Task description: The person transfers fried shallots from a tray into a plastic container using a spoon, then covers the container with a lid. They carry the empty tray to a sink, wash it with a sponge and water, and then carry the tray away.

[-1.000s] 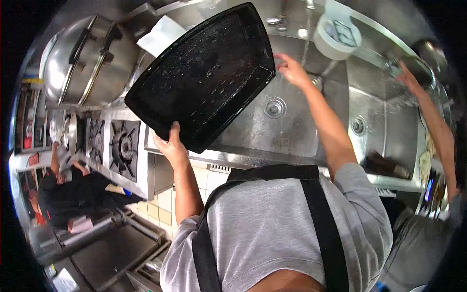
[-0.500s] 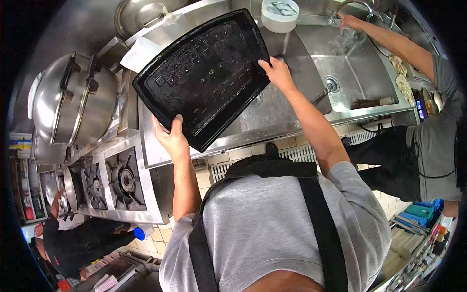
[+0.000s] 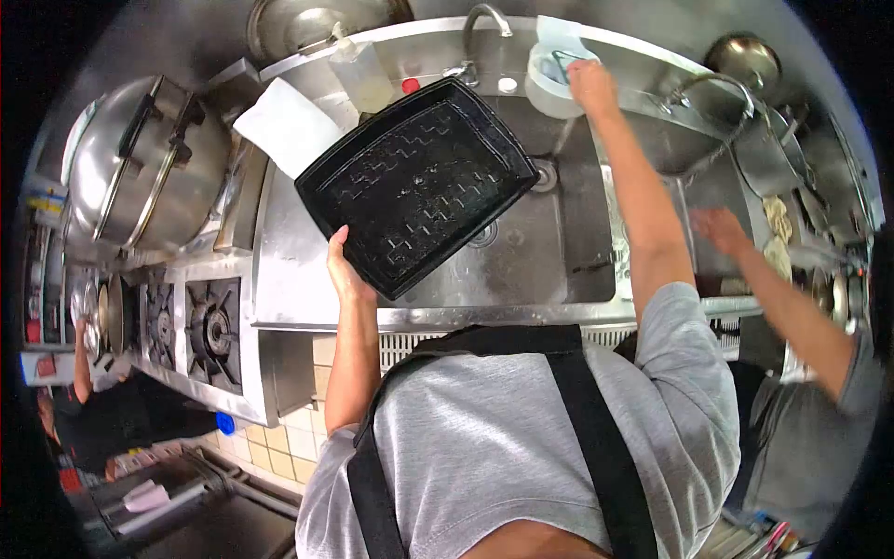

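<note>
right hand (image 3: 592,86) moved off one black tray (image 3: 419,182) to one white tub (image 3: 545,79), grip unclear | left hand (image 3: 346,270) grips tray

I see through one camera on the person's head, looking steeply down from close above the sink (image 3: 559,265).

You have one black tray (image 3: 419,186) over the sink (image 3: 549,270), and that sink counts two basins and two faucets (image 3: 480,20). One white tub (image 3: 549,79) sits on the sink's back ledge. Left of the sink: two burners (image 3: 216,331), one large steel pot (image 3: 140,158). At its right end, one co-worker's hand (image 3: 722,228).
</note>
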`<state>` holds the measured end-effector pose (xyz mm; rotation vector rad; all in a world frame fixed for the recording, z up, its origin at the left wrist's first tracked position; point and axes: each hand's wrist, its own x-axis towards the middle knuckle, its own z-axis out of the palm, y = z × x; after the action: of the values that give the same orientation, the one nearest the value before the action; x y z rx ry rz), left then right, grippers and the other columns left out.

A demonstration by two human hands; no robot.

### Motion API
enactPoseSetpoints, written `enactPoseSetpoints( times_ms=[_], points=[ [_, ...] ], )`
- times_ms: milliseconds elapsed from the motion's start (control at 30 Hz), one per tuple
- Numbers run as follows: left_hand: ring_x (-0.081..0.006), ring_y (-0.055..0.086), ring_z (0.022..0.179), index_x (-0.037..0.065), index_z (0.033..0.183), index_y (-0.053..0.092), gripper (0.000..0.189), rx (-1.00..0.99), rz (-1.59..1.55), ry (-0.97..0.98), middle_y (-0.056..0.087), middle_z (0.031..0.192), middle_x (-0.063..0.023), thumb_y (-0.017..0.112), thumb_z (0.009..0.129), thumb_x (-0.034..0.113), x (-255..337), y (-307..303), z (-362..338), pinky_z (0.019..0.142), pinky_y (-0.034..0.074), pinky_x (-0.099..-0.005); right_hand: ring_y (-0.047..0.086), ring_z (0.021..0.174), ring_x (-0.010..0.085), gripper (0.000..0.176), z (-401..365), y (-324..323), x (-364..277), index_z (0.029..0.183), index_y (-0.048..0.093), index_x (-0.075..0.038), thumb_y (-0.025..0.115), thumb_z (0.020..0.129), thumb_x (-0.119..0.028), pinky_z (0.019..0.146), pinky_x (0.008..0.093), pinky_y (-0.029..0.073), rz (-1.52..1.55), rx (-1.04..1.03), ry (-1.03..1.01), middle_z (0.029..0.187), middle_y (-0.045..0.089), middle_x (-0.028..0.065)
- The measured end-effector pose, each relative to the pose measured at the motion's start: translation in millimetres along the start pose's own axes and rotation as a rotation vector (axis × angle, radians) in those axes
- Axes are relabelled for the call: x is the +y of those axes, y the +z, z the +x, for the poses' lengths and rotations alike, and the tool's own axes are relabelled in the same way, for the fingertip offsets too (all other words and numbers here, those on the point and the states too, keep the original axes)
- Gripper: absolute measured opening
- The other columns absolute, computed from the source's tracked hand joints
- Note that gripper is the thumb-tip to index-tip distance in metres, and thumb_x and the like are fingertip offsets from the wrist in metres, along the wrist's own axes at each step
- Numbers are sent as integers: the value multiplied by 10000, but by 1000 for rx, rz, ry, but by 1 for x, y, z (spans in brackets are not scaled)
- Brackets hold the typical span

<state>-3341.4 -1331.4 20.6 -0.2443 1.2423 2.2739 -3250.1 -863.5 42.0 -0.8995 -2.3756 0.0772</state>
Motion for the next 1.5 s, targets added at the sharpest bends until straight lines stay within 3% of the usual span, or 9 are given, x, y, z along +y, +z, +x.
enactPoseSetpoints(
  times_ms=[200,300,433,567,833,1033,1267,1400,1500],
  points=[
    [-281,602,976,45,1177,555,474,104,-8,-48,622,1119,-109,621,784,302,-21,31,11,880,479,-398,514,1172,375,605,94,68,48,1311,472,-98,541,780,-380,986,438,398,-224,-538,91,1274,530,212],
    [-276,599,969,45,1215,499,458,60,-8,-46,604,1110,-125,587,812,245,-30,36,26,865,494,-388,498,1191,379,659,95,95,53,1339,452,-122,559,756,-411,988,438,397,-176,-491,139,1292,513,224],
    [-245,550,1056,65,1333,386,545,-34,96,3,534,1205,-115,537,819,166,-44,28,55,899,466,-364,561,1075,382,540,69,53,16,1200,528,-107,610,710,-318,932,429,435,-61,-251,141,1153,582,190],
    [-218,480,1150,76,1466,223,715,-136,198,120,466,1321,-103,504,809,101,-52,44,63,997,354,-308,560,976,380,368,3,19,-47,1077,574,-96,568,709,-82,850,451,457,243,171,-294,1058,569,187],
    [-180,484,1148,68,1467,247,728,-213,238,106,482,1327,-89,539,801,31,-82,78,61,1017,312,-268,547,980,370,318,-120,148,-137,1030,614,-118,628,713,-137,858,460,453,440,-107,-8,1086,571,167],
    [-170,462,1190,53,1445,299,662,-219,287,99,450,1364,-91,521,822,40,-82,51,77,1029,303,-263,547,995,334,348,-154,119,-187,1083,650,-164,679,736,-155,861,445,455,685,-116,-365,1164,577,99],
    [-196,485,1166,83,1457,284,690,-235,318,102,471,1347,-84,556,823,91,-71,49,56,994,360,-286,526,1001,368,240,-144,176,-121,963,605,-88,661,731,-69,875,446,414,555,79,351,1011,580,173],
    [-169,495,1148,74,1454,287,669,-212,309,6,497,1321,-72,535,833,57,-73,56,59,988,359,-271,499,1013,361,295,-146,112,-219,981,558,-83,668,711,-35,903,433,402,863,88,-123,979,554,159],
    [-152,504,1130,56,1449,291,652,-244,263,23,516,1296,-69,512,838,7,-65,49,59,983,361,-266,501,1006,358,309,-141,128,-202,984,557,-81,658,698,-22,880,422,415,816,53,-139,962,542,161]
  ],
)
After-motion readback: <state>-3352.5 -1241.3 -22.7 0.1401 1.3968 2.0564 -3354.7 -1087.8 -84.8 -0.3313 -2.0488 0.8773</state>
